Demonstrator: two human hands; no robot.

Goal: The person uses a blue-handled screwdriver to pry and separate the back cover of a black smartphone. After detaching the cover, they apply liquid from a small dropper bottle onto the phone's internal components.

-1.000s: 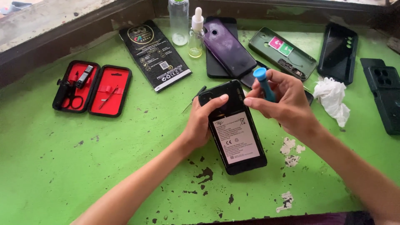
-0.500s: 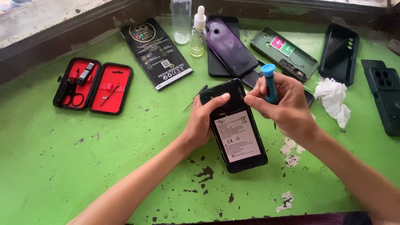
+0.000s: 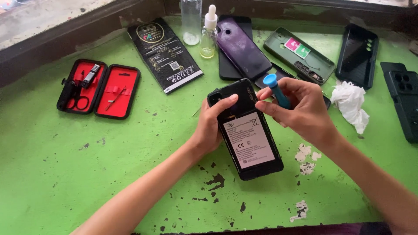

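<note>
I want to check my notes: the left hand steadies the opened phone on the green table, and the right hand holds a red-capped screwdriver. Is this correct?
Not quite. In the head view the screwdriver in the right hand has a blue cap, not red. The left hand does steady the opened phone on the green table.

Beat-up green desk (image 3: 87, 182), paint chipping; red tool case (image 3: 99, 89) upper left, phone covers (image 3: 244, 48) up top, crumpled tissue (image 3: 350, 104) right.

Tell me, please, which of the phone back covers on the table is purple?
The glossy purple cover beside the dropper bottle; the other covers are green or black.
</note>
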